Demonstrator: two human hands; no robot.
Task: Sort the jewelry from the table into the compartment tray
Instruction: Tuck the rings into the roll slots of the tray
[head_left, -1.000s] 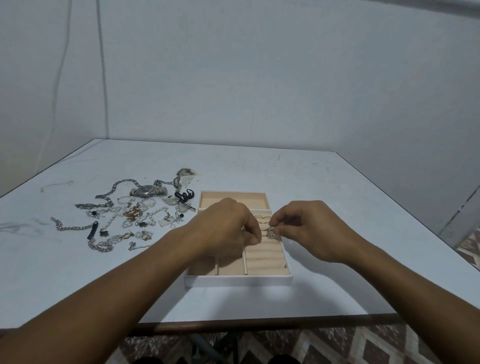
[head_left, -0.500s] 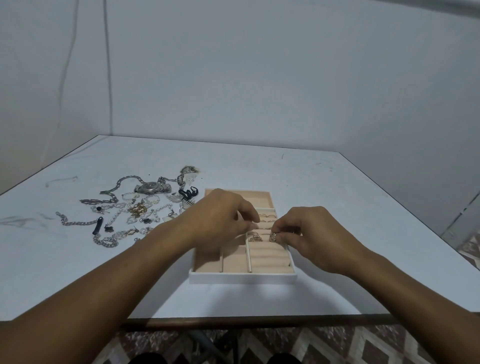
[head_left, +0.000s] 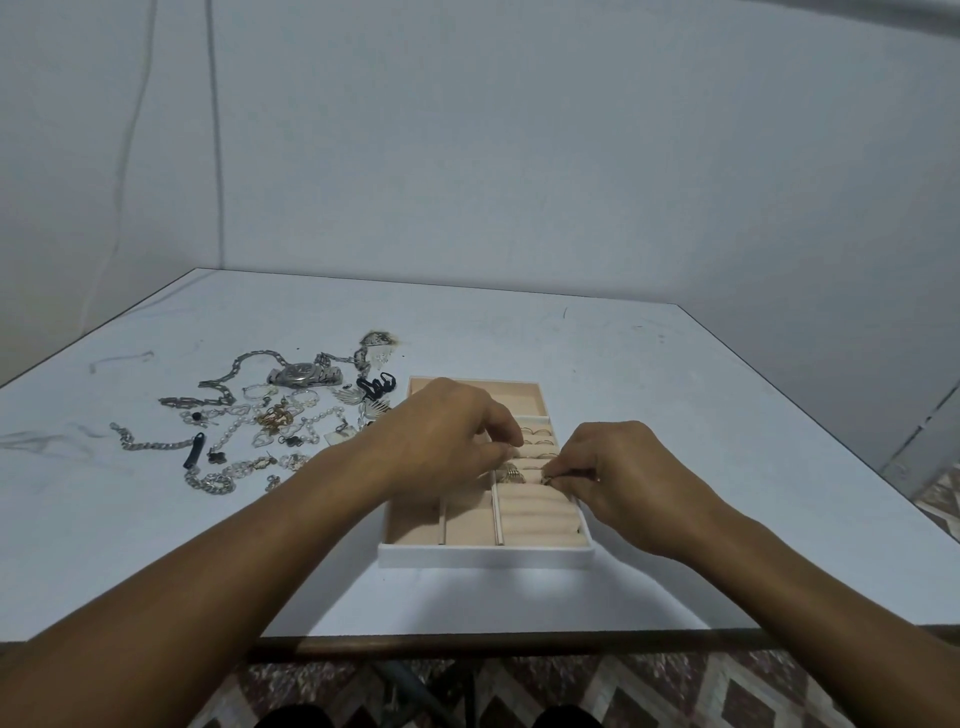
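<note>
Right hand (head_left: 623, 478) pinches a small ring (head_left: 546, 480) over the tray's (head_left: 483, 556) ring rolls (head_left: 540, 514), right compartment; slots run 9-to-3. Left hand (head_left: 447, 436) sits at the ring's 9 o'clock, fingers curled; holding anything, cannot tell. Right is nearer the slot. Loose jewelry (head_left: 270, 421) lies on counter (head_left: 675, 415), tray's 10 o'clock.

white surface (head_left: 675, 395): compartment tray (head_left: 485, 555) nr front edge, jewelry pile (head_left: 270, 421) w/ watch (head_left: 304, 375) toward left edge.
</note>
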